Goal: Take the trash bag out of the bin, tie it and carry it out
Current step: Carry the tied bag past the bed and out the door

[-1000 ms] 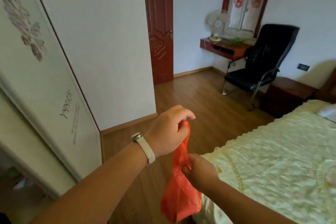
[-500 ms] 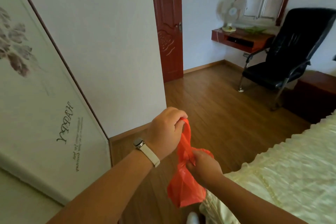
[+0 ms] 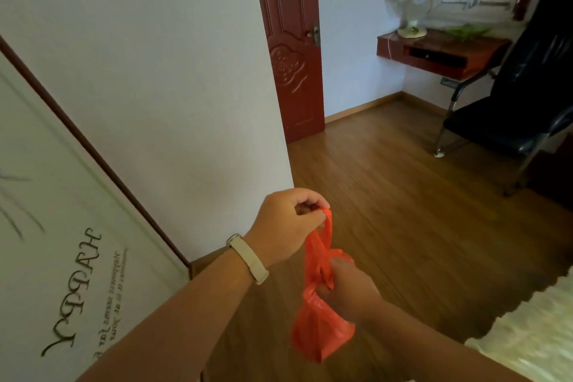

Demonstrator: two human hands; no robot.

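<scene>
Both hands' grip (image 3: 350,287) on knotted orange trash bag (image 3: 321,330)

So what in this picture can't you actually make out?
All in the head view:
- Contents of the orange bag: the plastic hides them.
- The knot: the right hand covers the bag's neck, so tied or not is unclear.
- Left hand fingers: curled under, grip on the handle partly hidden.
- The bin: not in view.
- The fan: motion-blurred.
- The black chair and the bed: cut off by the right edge.
</scene>
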